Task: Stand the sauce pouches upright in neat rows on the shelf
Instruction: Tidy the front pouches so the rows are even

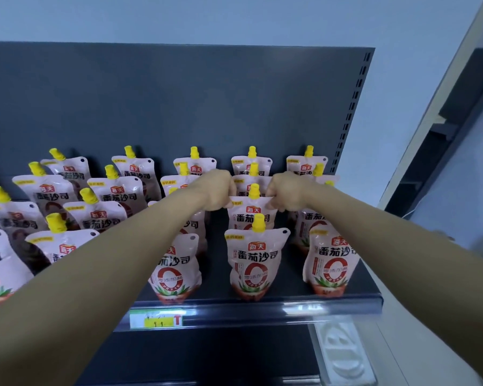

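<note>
Grips upright pouch (243, 215) by both top corners, left hand (216, 190) and right hand (286, 192) curled on it, at frame centre, second from front in its row on shelf (346, 305). Reads 海天 番茄沙司 below yellow cap (253, 190). Lower centre: price tag (156, 320), 99.

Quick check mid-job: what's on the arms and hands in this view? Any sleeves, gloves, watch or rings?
Nothing worn shows. The left hand and right hand are ungloved. The left forearm and right forearm are bare right to the frame edge: no sleeve, cuff, watch or bracelet. Much of each hand faces away from the camera, so rings cannot be ruled out.
</note>
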`<move>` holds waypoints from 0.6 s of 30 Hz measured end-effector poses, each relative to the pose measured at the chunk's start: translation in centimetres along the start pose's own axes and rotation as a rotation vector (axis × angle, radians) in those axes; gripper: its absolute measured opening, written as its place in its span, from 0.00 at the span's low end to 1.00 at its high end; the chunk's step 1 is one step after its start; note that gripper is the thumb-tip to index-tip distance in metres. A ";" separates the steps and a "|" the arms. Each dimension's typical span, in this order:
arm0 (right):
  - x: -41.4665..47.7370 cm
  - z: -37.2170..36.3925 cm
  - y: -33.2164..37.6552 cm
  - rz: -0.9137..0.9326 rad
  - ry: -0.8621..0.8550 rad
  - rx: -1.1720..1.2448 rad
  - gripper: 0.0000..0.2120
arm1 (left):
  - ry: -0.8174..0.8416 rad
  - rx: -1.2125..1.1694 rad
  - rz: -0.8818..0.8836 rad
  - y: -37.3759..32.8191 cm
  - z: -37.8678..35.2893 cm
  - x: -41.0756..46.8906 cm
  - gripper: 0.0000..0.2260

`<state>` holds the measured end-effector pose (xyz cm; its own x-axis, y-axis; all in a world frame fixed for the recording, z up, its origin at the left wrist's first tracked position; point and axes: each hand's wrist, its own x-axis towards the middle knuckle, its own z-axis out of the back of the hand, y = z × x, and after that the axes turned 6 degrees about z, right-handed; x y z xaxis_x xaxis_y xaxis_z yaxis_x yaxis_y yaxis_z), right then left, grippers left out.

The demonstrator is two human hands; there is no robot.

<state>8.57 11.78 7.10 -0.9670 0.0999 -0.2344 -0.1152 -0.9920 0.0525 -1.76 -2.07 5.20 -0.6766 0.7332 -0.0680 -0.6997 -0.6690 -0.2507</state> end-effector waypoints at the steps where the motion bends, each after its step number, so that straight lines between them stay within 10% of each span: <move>1: -0.2 0.1 -0.2 -0.002 -0.015 0.018 0.14 | 0.014 0.001 0.001 -0.1 0.2 0.0 0.04; 8: -4.8 4.4 -3.3 -0.024 -0.296 0.124 0.10 | -0.189 -0.219 -0.176 -5.2 3.2 -1.5 0.08; 13: -8.4 4.1 -6.5 -0.153 0.210 0.091 0.09 | 0.073 -0.185 -0.325 -11.3 0.6 -2.5 0.09; 18: -9.6 0.6 -8.6 -0.146 0.311 0.233 0.11 | 0.181 -0.083 -0.326 -13.1 -2.4 -2.1 0.09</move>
<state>18.69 19.44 9.44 -0.8260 0.1743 -0.5360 -0.3289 -0.9213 0.2073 9.39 5.48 6.29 -0.3647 0.9206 -0.1394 -0.8456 -0.3902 -0.3642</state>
